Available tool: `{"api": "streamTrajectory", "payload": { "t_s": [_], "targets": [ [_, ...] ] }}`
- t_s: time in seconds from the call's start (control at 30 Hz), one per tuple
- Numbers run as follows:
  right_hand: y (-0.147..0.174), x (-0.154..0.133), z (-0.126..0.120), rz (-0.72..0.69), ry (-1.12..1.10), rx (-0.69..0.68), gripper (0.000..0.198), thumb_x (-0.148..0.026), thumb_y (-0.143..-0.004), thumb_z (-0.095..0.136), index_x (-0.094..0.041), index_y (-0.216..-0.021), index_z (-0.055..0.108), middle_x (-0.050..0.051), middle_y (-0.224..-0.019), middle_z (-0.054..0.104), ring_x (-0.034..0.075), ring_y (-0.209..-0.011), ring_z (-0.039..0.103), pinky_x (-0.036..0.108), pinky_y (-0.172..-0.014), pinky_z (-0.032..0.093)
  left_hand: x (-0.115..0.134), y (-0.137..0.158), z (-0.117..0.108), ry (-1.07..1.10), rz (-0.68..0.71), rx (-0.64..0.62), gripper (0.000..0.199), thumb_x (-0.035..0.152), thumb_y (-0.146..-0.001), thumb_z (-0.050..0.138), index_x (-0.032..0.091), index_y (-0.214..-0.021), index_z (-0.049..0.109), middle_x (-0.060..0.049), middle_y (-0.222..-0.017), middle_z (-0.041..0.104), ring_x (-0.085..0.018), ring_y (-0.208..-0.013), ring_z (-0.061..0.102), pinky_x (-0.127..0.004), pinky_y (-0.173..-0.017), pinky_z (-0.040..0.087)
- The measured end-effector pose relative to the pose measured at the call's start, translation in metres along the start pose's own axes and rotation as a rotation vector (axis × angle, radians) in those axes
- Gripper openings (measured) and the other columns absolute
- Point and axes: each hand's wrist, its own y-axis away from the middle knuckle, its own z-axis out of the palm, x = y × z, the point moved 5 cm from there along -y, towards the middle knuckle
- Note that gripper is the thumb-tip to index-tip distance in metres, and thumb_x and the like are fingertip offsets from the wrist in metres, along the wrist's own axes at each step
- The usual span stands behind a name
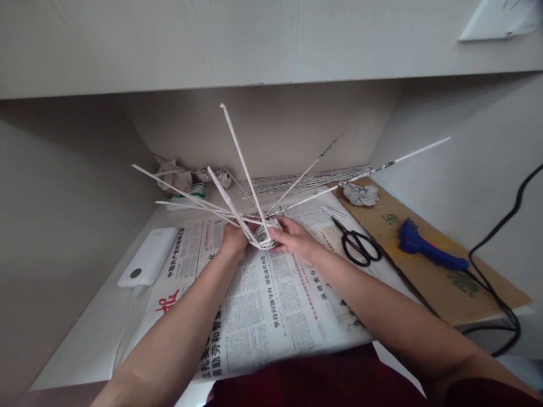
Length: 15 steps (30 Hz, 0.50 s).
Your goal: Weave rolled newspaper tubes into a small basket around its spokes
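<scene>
A small woven basket of rolled paper strips [263,242] is held just above the newspaper [271,305], with several long white paper rods sticking up and outward from it. My left hand [236,237] grips its left side, the fingers partly hidden behind the rods. On the right side my right hand [294,238] closes around the basket, thumb near the rim and fingers against the wall. One upright paper rod [241,152] rises from the basket between the hands. Black-handled scissors [358,244] lie to the right of my right hand.
A blue glue gun [432,249] with a black cord rests on cardboard [424,282] at right, near crumpled paper [360,194]. A bundle of paper rods [305,181] lies along the back wall. A white power bank [148,257] sits at left. An overhanging panel [254,45] spans above.
</scene>
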Motion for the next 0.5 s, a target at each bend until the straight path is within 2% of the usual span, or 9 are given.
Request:
{"api": "streamTrajectory", "payload": {
  "t_s": [0.1,0.2,0.33,0.4,0.5],
  "targets": [
    [0.0017,0.0006,0.0029,-0.075,0.117,-0.003,0.076,-0.039,-0.06,0.088,-0.026,-0.127,0.054,0.005,-0.122,0.066,0.022,-0.108,0.064,0.032,-0.083,0.058,-0.0001,-0.0008,0.0016,0.017,0.007,-0.012,0.033,0.029,-0.051,0.084,0.012,-0.077,0.074,-0.009,-0.083,0.075,-0.022,-0.076,0.068,-0.033,-0.073,0.052],
    [0.0007,0.0019,0.0009,-0.125,0.193,0.064,0.064,-0.04,-0.064,0.086,-0.023,-0.119,0.059,0.005,-0.114,0.069,0.02,-0.102,0.066,0.029,-0.081,0.057,0.0003,0.0005,0.0051,0.006,-0.032,-0.055,0.036,0.03,-0.05,0.084,0.011,-0.079,0.075,-0.011,-0.084,0.075,-0.024,-0.078,0.068,-0.034,-0.074,0.052],
    [-0.0007,0.0041,-0.0002,-0.053,0.138,0.073,0.05,-0.04,-0.07,0.081,-0.022,-0.112,0.061,0.004,-0.102,0.071,0.019,-0.09,0.068,0.026,-0.067,0.058,-0.0035,0.0019,0.0055,0.033,-0.135,-0.056,0.042,0.032,-0.047,0.083,0.01,-0.083,0.075,-0.011,-0.08,0.075,-0.025,-0.071,0.068,-0.033,-0.062,0.052],
    [-0.0002,0.0051,0.0007,-0.015,0.107,0.051,0.051,-0.04,-0.07,0.08,-0.022,-0.113,0.059,0.004,-0.105,0.071,0.019,-0.093,0.068,0.026,-0.067,0.059,-0.0038,0.0016,0.0038,0.022,-0.135,-0.03,0.042,0.032,-0.046,0.083,0.01,-0.082,0.075,-0.011,-0.078,0.075,-0.024,-0.069,0.068,-0.033,-0.06,0.051],
    [0.0008,0.0075,0.0018,-0.013,0.138,0.031,0.062,-0.041,-0.065,0.084,-0.024,-0.118,0.056,0.004,-0.109,0.07,0.019,-0.093,0.068,0.028,-0.07,0.06,-0.0015,0.0011,0.0026,-0.048,-0.088,-0.019,0.037,0.031,-0.049,0.081,0.011,-0.081,0.076,-0.011,-0.08,0.076,-0.025,-0.074,0.069,-0.033,-0.066,0.053]
  ]
}}
